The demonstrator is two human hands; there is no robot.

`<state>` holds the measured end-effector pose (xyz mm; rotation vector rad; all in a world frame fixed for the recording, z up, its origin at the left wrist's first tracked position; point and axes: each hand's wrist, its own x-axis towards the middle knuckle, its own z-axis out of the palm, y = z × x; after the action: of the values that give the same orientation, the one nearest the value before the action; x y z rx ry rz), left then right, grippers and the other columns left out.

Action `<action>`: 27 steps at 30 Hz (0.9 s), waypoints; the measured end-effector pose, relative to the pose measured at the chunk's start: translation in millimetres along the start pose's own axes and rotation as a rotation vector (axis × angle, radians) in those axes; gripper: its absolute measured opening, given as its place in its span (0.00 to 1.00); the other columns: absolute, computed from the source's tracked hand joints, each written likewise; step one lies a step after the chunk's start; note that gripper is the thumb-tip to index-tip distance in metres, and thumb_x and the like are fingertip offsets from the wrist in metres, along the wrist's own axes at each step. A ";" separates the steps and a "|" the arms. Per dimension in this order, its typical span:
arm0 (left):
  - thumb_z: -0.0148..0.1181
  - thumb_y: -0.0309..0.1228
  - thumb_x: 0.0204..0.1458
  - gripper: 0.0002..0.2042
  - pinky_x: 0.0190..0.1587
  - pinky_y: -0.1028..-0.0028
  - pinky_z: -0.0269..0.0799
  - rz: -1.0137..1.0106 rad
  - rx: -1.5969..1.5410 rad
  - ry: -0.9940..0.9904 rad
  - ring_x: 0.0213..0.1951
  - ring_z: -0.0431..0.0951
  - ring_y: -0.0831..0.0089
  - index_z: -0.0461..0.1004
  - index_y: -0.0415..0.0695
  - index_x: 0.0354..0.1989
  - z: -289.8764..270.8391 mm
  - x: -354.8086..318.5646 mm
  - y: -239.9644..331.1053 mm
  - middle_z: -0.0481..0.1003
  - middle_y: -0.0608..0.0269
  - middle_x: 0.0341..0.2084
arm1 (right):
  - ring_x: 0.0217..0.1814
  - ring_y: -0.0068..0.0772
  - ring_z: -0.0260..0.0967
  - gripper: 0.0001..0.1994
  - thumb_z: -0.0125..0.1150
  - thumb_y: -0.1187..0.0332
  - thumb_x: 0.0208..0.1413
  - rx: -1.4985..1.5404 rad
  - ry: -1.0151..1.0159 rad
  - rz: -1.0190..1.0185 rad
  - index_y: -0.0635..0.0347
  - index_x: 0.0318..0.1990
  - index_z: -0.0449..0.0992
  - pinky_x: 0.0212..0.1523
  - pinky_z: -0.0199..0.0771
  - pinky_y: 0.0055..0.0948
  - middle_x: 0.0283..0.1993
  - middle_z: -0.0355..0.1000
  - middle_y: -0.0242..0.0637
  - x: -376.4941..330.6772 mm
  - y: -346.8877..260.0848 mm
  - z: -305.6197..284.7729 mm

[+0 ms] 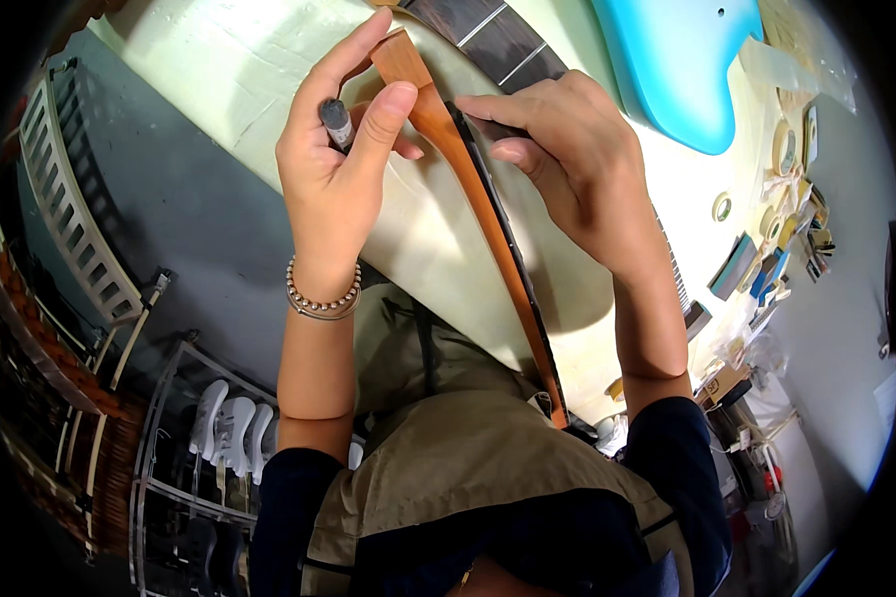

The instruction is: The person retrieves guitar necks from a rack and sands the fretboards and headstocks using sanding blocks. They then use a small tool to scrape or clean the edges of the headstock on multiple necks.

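A guitar neck [503, 239] of orange-brown wood, turned on its side, runs from my left hand down toward my apron. Its dark fingerboard edge faces right. My left hand [334, 164] steadies the upper end, with the thumb at its near side and the index finger reaching the tip. Tucked in that hand is a short cylinder with a dark end and pale label [336, 123], perhaps a marker. My right hand [582, 164] is closed in a pinch beside the fingerboard edge. A small dark piece [500, 129] shows between its fingers; its kind is unclear.
Beyond lies another dark fretboard [508, 55] on the pale worktable [209, 90], beside a light-blue guitar body [677, 80]. Tape rolls [722, 207] and sanding blocks [733, 267] lie at right. Racks with slotted rails [80, 209] and white headstocks [231, 433] stand at left.
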<state>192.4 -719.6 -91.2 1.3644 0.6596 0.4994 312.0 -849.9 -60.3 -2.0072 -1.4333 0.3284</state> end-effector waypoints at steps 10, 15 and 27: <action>0.52 0.30 0.54 0.21 0.27 0.81 0.70 0.009 -0.030 -0.007 0.36 0.72 0.78 0.60 0.34 0.55 0.0 0.0 -2.1 0.69 0.51 0.46 | 0.26 0.32 0.58 0.15 0.65 0.71 0.34 -0.078 -0.003 -0.053 0.55 0.36 0.77 0.27 0.61 0.28 0.23 0.64 0.30 0.9 3.2 2.1; 0.52 0.31 0.54 0.22 0.28 0.81 0.71 0.016 -0.028 -0.014 0.36 0.73 0.78 0.60 0.35 0.55 0.0 0.1 -3.6 0.69 0.52 0.46 | 0.26 0.31 0.59 0.16 0.65 0.72 0.32 -0.147 0.031 -0.087 0.54 0.36 0.77 0.28 0.61 0.28 0.25 0.66 0.27 0.3 3.3 3.6; 0.52 0.31 0.54 0.21 0.29 0.80 0.73 0.011 -0.021 -0.003 0.37 0.73 0.77 0.61 0.35 0.55 0.9 0.1 -2.6 0.69 0.51 0.46 | 0.25 0.33 0.58 0.16 0.63 0.78 0.32 0.045 -0.015 0.017 0.57 0.35 0.78 0.27 0.62 0.28 0.22 0.68 0.30 2.8 3.2 0.6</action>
<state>193.1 -720.6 -93.7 1.3493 0.6431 0.5121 315.2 -847.8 -62.3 -1.9857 -1.4067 0.3802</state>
